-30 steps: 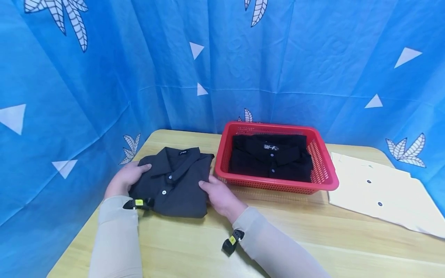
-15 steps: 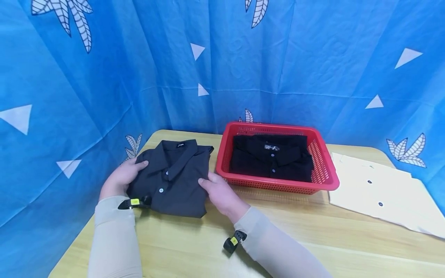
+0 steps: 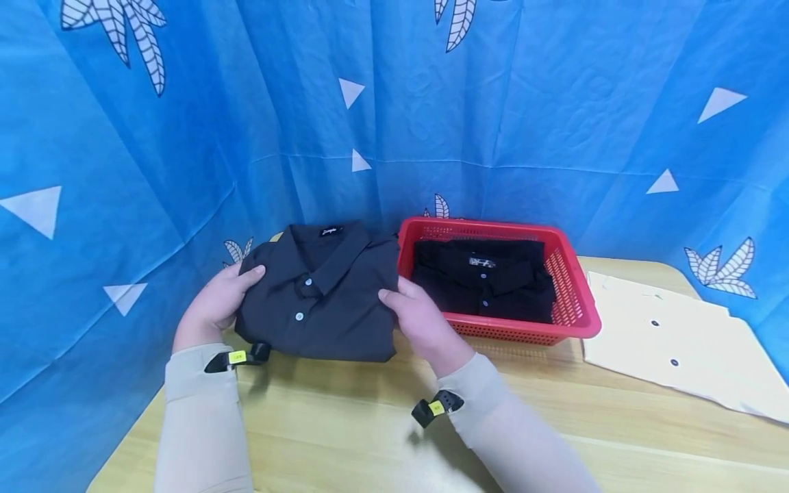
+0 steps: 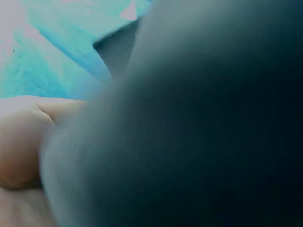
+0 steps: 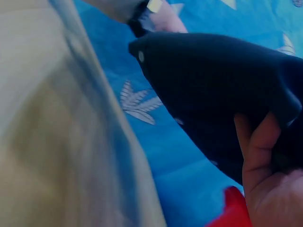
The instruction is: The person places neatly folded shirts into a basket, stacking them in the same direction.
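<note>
A folded dark grey shirt (image 3: 333, 301) with a collar and pale buttons hangs between both hands, raised off the table. My left hand (image 3: 218, 301) grips its left side, thumb on top. At its right edge, my right hand (image 3: 425, 318) pinches the cloth, thumb above; in the right wrist view, fingers (image 5: 258, 146) of that hand press under the shirt (image 5: 213, 85). Dark cloth (image 4: 189, 132) fills most of the left wrist view, blurred, with part of the left hand (image 4: 23, 142) at its edge.
Just right of the held shirt, a red plastic basket (image 3: 505, 330) contains a folded black shirt (image 3: 481, 281). Further right, a cream folded garment (image 3: 672, 342) with dark buttons lies on the wooden table (image 3: 333, 424). Blue patterned curtain (image 3: 431, 103) lines the back and left.
The dark grey shirt has risen from the table and shifted right toward the basket. My right hand moved right and up with it; the left hand keeps its grip on the left side.
</note>
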Demonstrator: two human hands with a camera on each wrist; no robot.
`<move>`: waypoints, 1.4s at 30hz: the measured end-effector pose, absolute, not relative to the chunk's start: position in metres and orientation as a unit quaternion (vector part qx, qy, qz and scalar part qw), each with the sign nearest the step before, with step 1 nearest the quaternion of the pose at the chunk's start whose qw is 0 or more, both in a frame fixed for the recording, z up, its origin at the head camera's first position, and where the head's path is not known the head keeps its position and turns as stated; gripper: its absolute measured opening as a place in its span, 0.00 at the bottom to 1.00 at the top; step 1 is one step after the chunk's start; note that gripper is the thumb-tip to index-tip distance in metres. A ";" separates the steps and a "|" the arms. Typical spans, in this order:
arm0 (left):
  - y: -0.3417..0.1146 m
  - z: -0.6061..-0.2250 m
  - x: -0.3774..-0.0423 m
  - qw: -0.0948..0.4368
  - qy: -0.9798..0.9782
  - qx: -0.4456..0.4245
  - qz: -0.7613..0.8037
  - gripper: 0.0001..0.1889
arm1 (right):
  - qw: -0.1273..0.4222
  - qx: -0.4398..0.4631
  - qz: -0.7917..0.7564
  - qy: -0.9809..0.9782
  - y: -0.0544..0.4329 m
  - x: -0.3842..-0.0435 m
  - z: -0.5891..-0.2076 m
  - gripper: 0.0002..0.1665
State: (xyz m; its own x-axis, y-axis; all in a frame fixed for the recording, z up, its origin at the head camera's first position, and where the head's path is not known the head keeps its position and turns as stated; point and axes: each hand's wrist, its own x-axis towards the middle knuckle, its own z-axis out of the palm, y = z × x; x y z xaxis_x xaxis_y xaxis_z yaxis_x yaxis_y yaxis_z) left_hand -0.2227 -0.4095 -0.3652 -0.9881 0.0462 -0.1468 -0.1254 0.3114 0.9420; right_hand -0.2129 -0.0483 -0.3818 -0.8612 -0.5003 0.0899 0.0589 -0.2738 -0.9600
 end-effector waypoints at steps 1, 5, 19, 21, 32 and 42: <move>-0.407 -0.364 -0.223 0.071 0.803 -0.015 0.592 0.38 | 0.179 -0.186 -0.777 0.574 -0.044 -0.214 -0.379 0.23; -0.395 -0.357 -0.221 0.063 0.789 0.030 0.611 0.35 | 0.178 -0.172 -0.785 0.568 -0.028 -0.220 -0.372 0.21; -0.342 -0.346 -0.230 0.023 0.803 0.139 0.579 0.33 | 0.145 -0.143 -0.806 0.556 0.026 -0.233 -0.349 0.23; -0.333 -0.345 -0.231 0.017 0.805 0.144 0.575 0.32 | 0.136 -0.138 -0.804 0.562 0.033 -0.233 -0.346 0.24; -0.288 -0.331 -0.235 -0.013 0.800 0.178 0.573 0.28 | 0.113 -0.162 -0.789 0.581 0.080 -0.240 -0.336 0.25; -0.227 -0.326 -0.254 -0.024 0.801 0.203 0.563 0.28 | 0.099 -0.149 -0.764 0.619 0.137 -0.242 -0.335 0.28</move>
